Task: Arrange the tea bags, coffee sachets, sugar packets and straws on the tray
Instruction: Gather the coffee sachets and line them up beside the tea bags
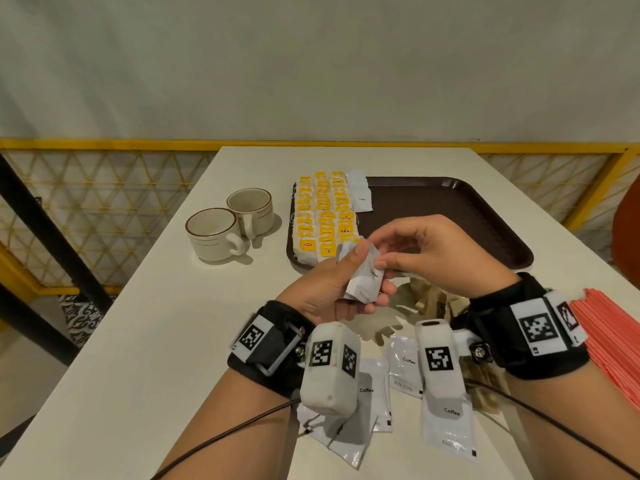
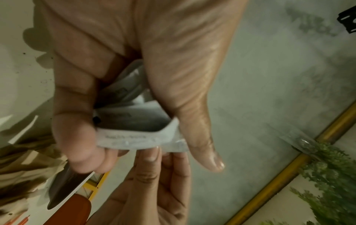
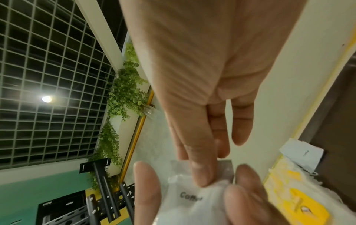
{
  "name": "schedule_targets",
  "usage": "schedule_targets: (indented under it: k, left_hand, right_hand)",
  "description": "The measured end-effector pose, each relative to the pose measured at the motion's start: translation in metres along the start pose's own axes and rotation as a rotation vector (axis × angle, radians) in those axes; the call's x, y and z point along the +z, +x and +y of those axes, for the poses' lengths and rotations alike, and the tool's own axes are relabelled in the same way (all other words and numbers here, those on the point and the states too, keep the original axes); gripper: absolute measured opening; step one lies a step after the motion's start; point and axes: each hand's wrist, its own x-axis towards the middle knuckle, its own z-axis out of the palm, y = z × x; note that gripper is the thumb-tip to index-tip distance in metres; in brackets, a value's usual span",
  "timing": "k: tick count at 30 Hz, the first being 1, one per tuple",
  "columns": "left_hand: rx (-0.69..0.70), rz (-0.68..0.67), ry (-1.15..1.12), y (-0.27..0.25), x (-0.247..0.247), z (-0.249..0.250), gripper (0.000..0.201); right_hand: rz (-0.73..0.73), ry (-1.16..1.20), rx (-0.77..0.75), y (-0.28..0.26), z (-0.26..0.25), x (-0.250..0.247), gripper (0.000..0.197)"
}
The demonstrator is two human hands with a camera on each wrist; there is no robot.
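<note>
My left hand (image 1: pixel 343 282) grips a small stack of white coffee sachets (image 1: pixel 365 275) (image 2: pixel 134 121) just in front of the brown tray (image 1: pixel 450 216). My right hand (image 1: pixel 415 251) pinches the top sachet (image 3: pixel 192 196) of that stack with thumb and forefinger. Yellow tea bags (image 1: pixel 323 216) lie in rows on the tray's left side, with a column of coffee sachets (image 1: pixel 360 192) beside them. More loose coffee sachets (image 1: pixel 405 365) lie on the table under my wrists. Brown sugar packets (image 1: pixel 433 303) are partly hidden below my right hand. Red straws (image 1: pixel 613 341) lie at the right edge.
Two cream cups (image 1: pixel 228 230) stand left of the tray on the white table (image 1: pixel 173 341). A yellow railing (image 1: pixel 104 145) runs behind the table. The tray's right half is bare.
</note>
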Motion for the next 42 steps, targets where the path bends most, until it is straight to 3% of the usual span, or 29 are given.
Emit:
schedule_targets:
  k: [9,14,18,20,23,28,32,35,42]
  left_hand:
    - [0.042,-0.094,0.095,-0.005,-0.003,0.001,0.081]
    - [0.047,-0.095,0.111,-0.007,0.0,0.002,0.085]
    - [0.032,-0.019,0.03,-0.008,0.003,0.005,0.099]
    - [0.039,0.101,0.019,-0.005,0.005,0.005,0.102]
    - [0.104,0.259,0.046,-0.003,0.006,0.005,0.079]
    - [0.151,0.32,0.021,-0.001,0.01,0.004,0.027]
    - [0.266,0.444,0.118,0.007,0.003,0.012,0.032]
    - [0.3,0.373,0.252,0.013,0.002,0.033,0.019]
    - [0.277,0.295,0.402,0.034,0.003,0.053,0.023]
  right_hand:
    - [-0.046,-0.034,0.045,-0.002,-0.005,-0.005,0.018]
    - [-0.122,-0.086,0.064,-0.004,-0.003,-0.006,0.021]
    - [-0.132,-0.03,0.057,-0.006,-0.003,0.0,0.021]
    - [-0.099,0.006,0.05,-0.006,-0.001,0.001,0.022]
    - [-0.078,0.133,0.067,-0.007,0.0,0.0,0.014]
    - [0.024,0.355,0.163,-0.005,0.003,-0.007,0.008]
    - [0.043,0.316,0.2,0.006,0.005,-0.022,0.011]
    - [0.024,0.195,0.177,0.018,0.003,-0.034,0.013]
    - [0.022,0.016,0.115,0.037,0.0,-0.044,0.01]
